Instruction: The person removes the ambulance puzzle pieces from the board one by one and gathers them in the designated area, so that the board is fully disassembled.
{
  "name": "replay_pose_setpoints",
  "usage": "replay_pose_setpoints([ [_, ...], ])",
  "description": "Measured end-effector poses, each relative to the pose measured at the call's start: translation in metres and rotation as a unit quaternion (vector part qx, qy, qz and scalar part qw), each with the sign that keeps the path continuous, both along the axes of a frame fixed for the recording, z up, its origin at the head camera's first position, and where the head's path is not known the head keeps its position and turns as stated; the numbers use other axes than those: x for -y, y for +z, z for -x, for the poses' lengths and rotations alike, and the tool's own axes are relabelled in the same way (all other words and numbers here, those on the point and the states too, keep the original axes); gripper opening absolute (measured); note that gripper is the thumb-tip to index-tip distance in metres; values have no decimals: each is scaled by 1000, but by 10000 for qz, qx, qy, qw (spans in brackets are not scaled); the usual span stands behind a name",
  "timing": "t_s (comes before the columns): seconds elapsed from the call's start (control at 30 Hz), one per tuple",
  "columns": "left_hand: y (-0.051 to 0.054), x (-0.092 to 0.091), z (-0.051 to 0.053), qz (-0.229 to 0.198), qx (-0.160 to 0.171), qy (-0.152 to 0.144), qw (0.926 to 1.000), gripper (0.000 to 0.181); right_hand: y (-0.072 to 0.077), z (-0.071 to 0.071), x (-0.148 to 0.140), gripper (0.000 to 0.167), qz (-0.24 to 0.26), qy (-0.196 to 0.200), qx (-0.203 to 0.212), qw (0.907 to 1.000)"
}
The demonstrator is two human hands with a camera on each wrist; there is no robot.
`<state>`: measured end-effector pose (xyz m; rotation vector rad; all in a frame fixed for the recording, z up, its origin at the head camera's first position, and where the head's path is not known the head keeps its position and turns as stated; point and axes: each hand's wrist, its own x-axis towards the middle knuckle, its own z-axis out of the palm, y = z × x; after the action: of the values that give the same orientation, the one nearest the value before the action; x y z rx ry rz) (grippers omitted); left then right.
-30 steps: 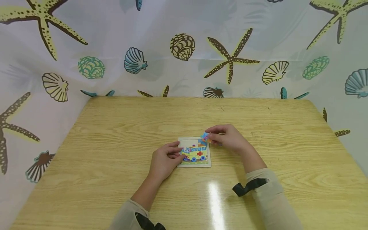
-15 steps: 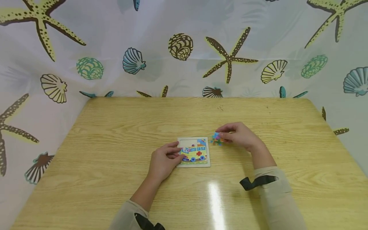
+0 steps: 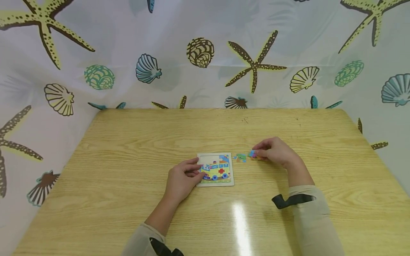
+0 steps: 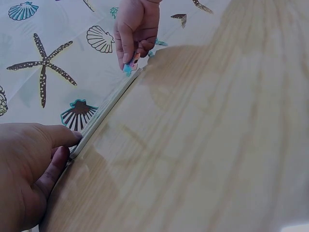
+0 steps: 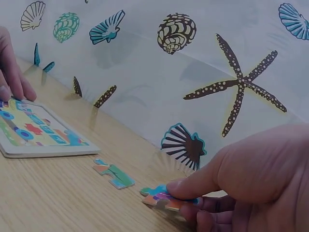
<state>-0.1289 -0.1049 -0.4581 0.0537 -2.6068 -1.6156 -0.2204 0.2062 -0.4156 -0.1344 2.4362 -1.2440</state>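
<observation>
A small jigsaw puzzle board [image 3: 221,184] with a pale frame and a picture of a yellow ambulance lies mid-table; its upper-left part shows bare backing. My left hand [image 3: 180,181] holds the board's left edge, with thumb and fingertips on the frame. To the right of the board, my right hand [image 3: 277,153] pinches a blue, orange and purple puzzle piece [image 5: 157,193] between thumb and fingers, low over the table. Between that hand and the board, a green puzzle piece [image 5: 114,175] with blue and orange corners lies flat on the wood.
The wooden table [image 3: 128,135] has a shine of light near its front. A pale cloth [image 3: 179,28] printed with shells and starfish hangs behind and beside it. Black straps [image 3: 293,201] wrap both sleeves.
My right hand has moved right, away from the board, carrying the blue and orange piece. The green piece now shows apart on the table. My left hand stays on the board.
</observation>
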Motion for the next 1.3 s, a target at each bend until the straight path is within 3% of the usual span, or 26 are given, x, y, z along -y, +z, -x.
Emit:
replay_pose_setpoints([
  [0.23, 0, 0, 0, 7, 23, 11, 10000, 25, 4, -5, 6, 26, -869, -19, -465, 9951],
  [0.43, -1, 0, 3, -32, 13, -21, 10000, 25, 6, -6, 9, 29, -1242, -253, -545, 9904],
  [0.77, -3, 0, 1, -82, 14, -26, 10000, 24, 6, -6, 6, 35, -1116, -120, -535, 9922],
  [1.03, -2, 1, 2, -78, 15, -24, 10000, 24, 8, -6, 18, 31, -186, 360, -552, 9977],
  [1.3, -3, 1, 1, -53, 5, -30, 10000, 24, 7, -9, 32, 28, 151, 555, -362, 9977],
])
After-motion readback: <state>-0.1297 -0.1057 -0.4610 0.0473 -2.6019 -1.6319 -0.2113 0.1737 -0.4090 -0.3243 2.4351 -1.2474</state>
